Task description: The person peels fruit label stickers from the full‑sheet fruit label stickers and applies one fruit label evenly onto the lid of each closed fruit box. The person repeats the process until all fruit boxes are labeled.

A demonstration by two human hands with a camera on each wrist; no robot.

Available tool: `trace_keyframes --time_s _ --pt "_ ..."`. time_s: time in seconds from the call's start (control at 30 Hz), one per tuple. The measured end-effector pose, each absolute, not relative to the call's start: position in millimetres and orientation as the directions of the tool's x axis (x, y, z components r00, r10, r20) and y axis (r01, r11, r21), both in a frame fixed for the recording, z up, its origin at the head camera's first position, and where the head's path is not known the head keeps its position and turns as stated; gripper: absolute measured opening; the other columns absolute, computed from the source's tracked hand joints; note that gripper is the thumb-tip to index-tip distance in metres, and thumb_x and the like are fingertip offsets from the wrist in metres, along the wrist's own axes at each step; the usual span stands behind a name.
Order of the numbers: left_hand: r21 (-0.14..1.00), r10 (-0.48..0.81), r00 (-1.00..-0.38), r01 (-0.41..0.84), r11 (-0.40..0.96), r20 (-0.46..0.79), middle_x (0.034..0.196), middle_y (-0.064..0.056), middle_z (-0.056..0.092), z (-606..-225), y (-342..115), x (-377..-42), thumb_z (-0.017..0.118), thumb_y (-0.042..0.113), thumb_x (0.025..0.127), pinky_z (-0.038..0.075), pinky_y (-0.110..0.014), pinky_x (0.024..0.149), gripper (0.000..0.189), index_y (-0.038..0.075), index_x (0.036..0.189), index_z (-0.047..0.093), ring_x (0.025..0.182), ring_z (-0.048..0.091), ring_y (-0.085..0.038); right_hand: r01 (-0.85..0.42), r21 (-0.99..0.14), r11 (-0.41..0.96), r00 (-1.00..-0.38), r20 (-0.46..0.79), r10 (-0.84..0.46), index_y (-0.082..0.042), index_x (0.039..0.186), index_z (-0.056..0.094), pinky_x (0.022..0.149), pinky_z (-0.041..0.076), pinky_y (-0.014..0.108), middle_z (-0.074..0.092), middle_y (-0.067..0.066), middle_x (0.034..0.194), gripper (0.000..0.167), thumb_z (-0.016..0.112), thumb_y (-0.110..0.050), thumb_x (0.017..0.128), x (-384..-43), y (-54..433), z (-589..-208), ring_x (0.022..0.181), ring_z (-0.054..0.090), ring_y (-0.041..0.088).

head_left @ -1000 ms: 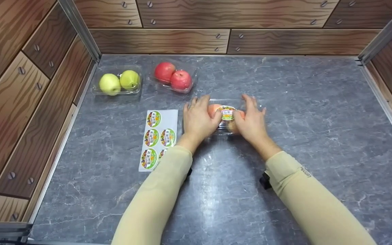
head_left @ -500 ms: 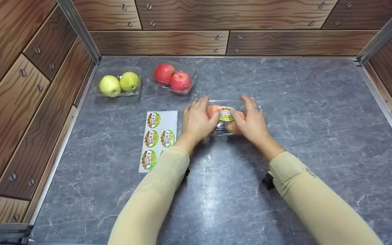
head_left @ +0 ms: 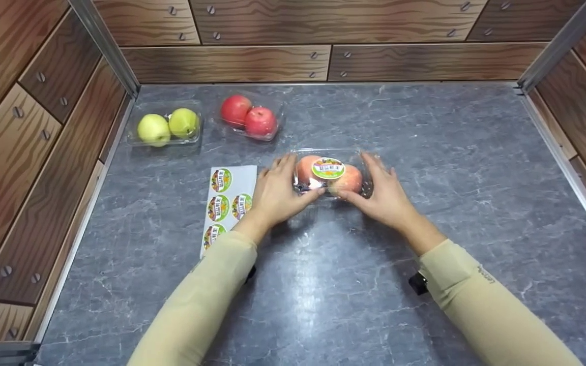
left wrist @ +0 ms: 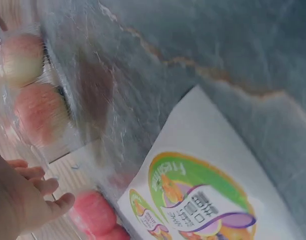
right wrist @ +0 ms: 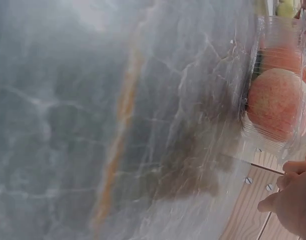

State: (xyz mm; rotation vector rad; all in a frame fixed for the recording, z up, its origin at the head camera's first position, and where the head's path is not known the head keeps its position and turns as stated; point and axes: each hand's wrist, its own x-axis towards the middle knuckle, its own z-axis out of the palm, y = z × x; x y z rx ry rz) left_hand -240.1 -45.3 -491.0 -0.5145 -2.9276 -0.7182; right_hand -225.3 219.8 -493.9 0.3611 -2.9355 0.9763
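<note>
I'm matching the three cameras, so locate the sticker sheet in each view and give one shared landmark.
Head: sticker sheet left of centre, partly covered by the left sleeve.
Left wrist: sticker sheet at lower right, running off the bottom.
Right wrist: not in it.
Shared landmark: the clear box of peach-coloured fruit.

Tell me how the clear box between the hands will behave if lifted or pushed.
The clear box looks thin-walled and glossy, so it would probably flex if squeezed and might slip. The two pinkish fruits inside likely give it most of its weight and, being round, may shift if it tilts. Low and broad, it seems apter to slide than tip.
</note>
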Motion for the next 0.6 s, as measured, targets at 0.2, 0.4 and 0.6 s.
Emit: trace_keyframes --time_s 0.2,0.4,0.6 --pt "0.442 0.308 -0.938 0.346 0.828 0.159 0.162 -0.019 0.046 -494.4 -47.5 -237.9 0.071 0.073 0.088 0.034 -0.060 0.121 0.108 0.000 0.161 0.039 0.150 0.043 -0.041 -0.200 -0.586 0.785 -0.978 0.074 -0.194 -0.001 0.166 0.028 0.126 0.008 0.067 0.030 0.027 0.168 0.108 0.079 -0.059 0.090 -221.8 222.2 -498.3 0.158 0.021 0.046" --pt "0.449 0.293 -0.944 0.328 0.831 0.148 0.163 -0.016 0.046 -498.5 -49.2 -237.9 0.071 0.075 0.086 0.032 -0.059 0.122 0.110 0.004 0.162 0.039 0.150 0.042 -0.042 -0.180 -0.600 0.779 -0.982 0.064 -0.177 -0.003 0.166 0.028 0.125 0.009 0.069 0.032 0.024 0.169 0.108 0.078 -0.061 0.090 -220.6 222.0 -502.0 0.157 0.024 0.047" --pt "0.462 0.287 -0.945 0.326 0.825 0.155 0.163 -0.015 0.047 -499.6 -49.0 -239.9 0.072 0.077 0.084 0.031 -0.059 0.123 0.111 0.005 0.162 0.040 0.149 0.043 -0.044 -0.158 -0.607 0.779 -0.986 0.050 -0.161 -0.007 0.167 0.027 0.125 0.008 0.070 0.031 0.023 0.170 0.109 0.077 -0.064 0.089 -218.9 222.7 -502.9 0.157 0.024 0.047"
